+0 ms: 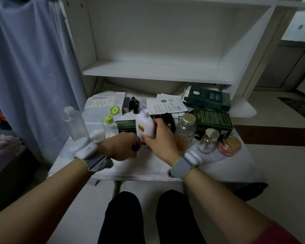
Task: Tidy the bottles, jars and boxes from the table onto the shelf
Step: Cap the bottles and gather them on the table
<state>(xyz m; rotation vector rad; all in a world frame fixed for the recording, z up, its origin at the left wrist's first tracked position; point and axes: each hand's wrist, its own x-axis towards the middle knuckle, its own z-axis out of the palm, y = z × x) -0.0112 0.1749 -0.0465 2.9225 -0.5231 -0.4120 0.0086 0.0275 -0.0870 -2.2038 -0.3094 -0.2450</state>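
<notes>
My right hand (pixel 161 138) grips a white lotion bottle (pixel 145 125) with a yellow label; its neck is open, with no cap on it. My left hand (pixel 119 147) is closed around a small dark blue cap (pixel 135 147) just below the bottle. Both are over the middle of the small white table (pixel 148 168). Behind the table stands the white shelf (pixel 155 71), its board bare.
On the table: a tall clear bottle (pixel 74 124), a small bottle with an open green flip cap (pixel 110 125), a gold-lidded jar (pixel 185 132), a small silver-capped jar (pixel 209 140), a pink jar (pixel 229 146), green boxes (pixel 213 118), lipsticks (pixel 133 104), paper sheets (pixel 165 106). A blue curtain (pixel 28 67) hangs left.
</notes>
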